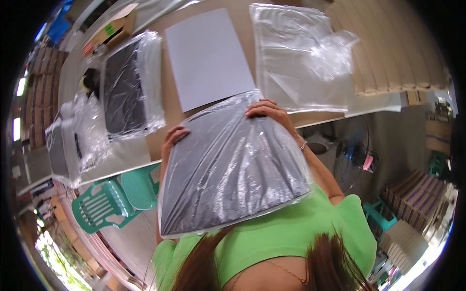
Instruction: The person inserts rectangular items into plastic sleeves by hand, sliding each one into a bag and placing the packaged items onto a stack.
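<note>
A flat dark grey piece in a clear plastic bag (228, 167) is tilted up against my body, its far edge over the table's near side. My left hand (174, 138) grips its left edge, with the fingertips curled over the top face. My right hand (270, 112) holds its far right corner, fingers bent onto the plastic. Both thumbs are hidden. Just beyond the bagged piece lies a smooth white sheet (208, 58). To the right of the sheet is a stack of clear plastic bags (296, 63), crumpled at one side.
Other dark bagged pieces (125, 89) lie on the table's left, beside crumpled plastic (90, 131) and an open cardboard box (114, 26). Stacked brown cardboard (388, 48) covers the far right. Below the table stand a green plastic chair (104, 206) and a fan (352, 150).
</note>
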`<state>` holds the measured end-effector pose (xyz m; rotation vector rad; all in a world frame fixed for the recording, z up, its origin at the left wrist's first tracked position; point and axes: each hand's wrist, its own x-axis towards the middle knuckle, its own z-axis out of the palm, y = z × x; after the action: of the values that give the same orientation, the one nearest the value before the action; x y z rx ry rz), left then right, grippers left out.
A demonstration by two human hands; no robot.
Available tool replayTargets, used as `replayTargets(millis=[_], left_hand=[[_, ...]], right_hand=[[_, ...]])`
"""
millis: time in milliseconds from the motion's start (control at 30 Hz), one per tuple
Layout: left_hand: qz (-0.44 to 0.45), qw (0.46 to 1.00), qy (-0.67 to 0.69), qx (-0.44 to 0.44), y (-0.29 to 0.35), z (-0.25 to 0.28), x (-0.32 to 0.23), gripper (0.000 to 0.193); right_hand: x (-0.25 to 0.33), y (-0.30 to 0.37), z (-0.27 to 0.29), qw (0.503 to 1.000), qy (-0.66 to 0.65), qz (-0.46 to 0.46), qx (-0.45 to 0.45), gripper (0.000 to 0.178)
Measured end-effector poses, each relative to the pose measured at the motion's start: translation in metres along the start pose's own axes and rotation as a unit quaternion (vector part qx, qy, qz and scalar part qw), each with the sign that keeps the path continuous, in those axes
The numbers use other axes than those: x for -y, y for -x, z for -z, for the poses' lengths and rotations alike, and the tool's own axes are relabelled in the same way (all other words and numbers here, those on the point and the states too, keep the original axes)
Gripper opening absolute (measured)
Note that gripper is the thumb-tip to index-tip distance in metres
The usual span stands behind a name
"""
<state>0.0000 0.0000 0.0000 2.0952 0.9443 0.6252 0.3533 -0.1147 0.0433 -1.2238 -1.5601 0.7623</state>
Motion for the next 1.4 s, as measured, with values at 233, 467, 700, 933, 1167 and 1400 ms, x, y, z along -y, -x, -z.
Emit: replayTargets(millis=[233, 467, 700, 933, 1167, 1400], left_hand=[[0.062, 0.987, 0.146, -0.030, -0.019, -0.023, 0.008, 0.029], [0.117, 0.972, 0.203, -0.020, -0.040, 0.004, 0.028, 0.026], [0.096, 0.897, 0.355, -0.247, -0.052, 0.074, 0.031, 0.048], [0.204, 0.900, 0.322, -0.211, -0.041, 0.207, 0.105, 0.065], [0.258, 0.930, 0.197, -0.174, -0.043, 0.287, 0.169, 0.061], [0.340, 0.914, 0.078, -0.209, -0.059, 0.267, 0.228, 0.057]], right_hand=[[-0.087, -0.006, -0.042, 0.996, -0.036, -0.050, -0.069, 0.028], [-0.081, -0.024, -0.045, 0.982, -0.055, -0.164, -0.073, 0.024], [0.002, -0.076, -0.098, 0.996, 0.001, -0.082, -0.022, 0.019], [0.022, -0.098, -0.108, 0.992, 0.037, -0.095, 0.079, 0.027], [0.002, -0.061, -0.060, 0.970, 0.162, -0.179, -0.001, 0.021], [0.004, -0.037, -0.016, 0.929, 0.246, -0.264, -0.078, 0.023]])
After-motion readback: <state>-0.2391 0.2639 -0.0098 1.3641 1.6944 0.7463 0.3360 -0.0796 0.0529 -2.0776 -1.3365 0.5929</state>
